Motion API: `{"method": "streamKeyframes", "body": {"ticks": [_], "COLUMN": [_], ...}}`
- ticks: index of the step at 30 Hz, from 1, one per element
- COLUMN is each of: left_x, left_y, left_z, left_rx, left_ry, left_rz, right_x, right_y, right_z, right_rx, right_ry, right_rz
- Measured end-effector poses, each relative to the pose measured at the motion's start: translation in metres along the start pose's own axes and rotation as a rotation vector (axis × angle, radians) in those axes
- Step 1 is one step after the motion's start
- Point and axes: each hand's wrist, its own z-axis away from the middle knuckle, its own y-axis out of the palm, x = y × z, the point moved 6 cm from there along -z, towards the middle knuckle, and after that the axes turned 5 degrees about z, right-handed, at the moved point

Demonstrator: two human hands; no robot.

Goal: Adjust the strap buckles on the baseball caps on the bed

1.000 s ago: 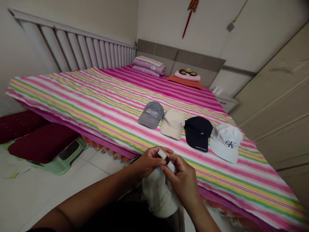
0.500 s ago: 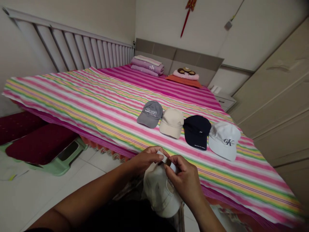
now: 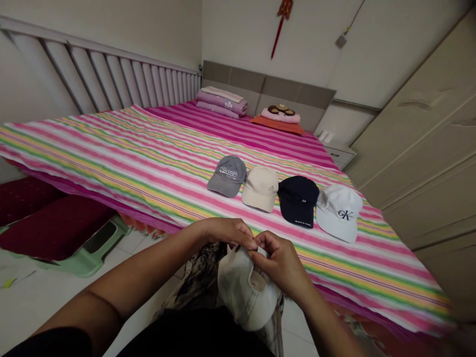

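Note:
A pale cap hangs below my two hands, its back strap opening turned toward me. My left hand pinches the cap's back strap with thumb and fingers. Close against it, my right hand pinches the same strap from the other side. The fingertips meet and hide most of the strap and its fastening. On the bed beyond lie a grey cap, a beige cap, a navy cap and a white cap with black letters, side by side in a slanting row.
The caps rest on a striped sheet across the bed. Folded purple bedding and a pink folded piece lie by the headboard. Green stools with dark red covers stand at left. A wardrobe stands at right.
My fingers have come closer together over the strap, and the pale strap end and metal buckle that showed between them are now covered. The view has shifted slightly to the right.

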Motion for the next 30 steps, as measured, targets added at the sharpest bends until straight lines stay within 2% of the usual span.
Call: {"method": "streamKeyframes", "body": {"ticks": [3, 8, 10, 14, 17, 19, 22, 24, 27, 30], "left_x": [0.006, 0.017, 0.019, 0.015, 0.008, 0.004, 0.006, 0.012, 0.023, 0.027], "left_y": [0.003, -0.007, -0.009, -0.008, -0.003, 0.001, 0.006, 0.002, -0.009, -0.012], "left_z": [0.0, 0.0, -0.001, -0.004, -0.005, -0.004, -0.006, -0.012, -0.022, -0.024], "left_rx": [0.108, 0.044, 0.04, 0.04, 0.03, 0.072, 0.243, 0.315, 0.308, 0.305], "left_ry": [-0.15, -0.137, -0.12, -0.059, -0.008, 0.0, -0.047, -0.083, -0.117, -0.117], "left_rz": [-0.076, 0.113, 0.159, 0.178, 0.252, 0.315, 0.409, 0.463, 0.493, 0.439], "right_x": [-0.016, -0.042, -0.047, -0.042, -0.039, -0.036, -0.029, -0.024, -0.022, -0.026], "right_y": [0.001, 0.002, 0.005, 0.0, -0.007, -0.011, -0.016, -0.02, -0.023, -0.023], "right_z": [-0.004, 0.005, 0.011, 0.014, 0.015, 0.015, 0.012, 0.007, -0.001, -0.006], "right_rx": [0.173, 0.394, 0.43, 0.319, 0.215, 0.184, 0.166, 0.133, 0.098, 0.098], "right_ry": [0.098, 0.165, 0.21, 0.233, 0.28, 0.293, 0.234, 0.179, 0.128, 0.121], "right_rz": [-0.297, -0.441, -0.532, -0.793, -0.894, -0.925, -0.988, -1.03, -1.031, -0.942]}}
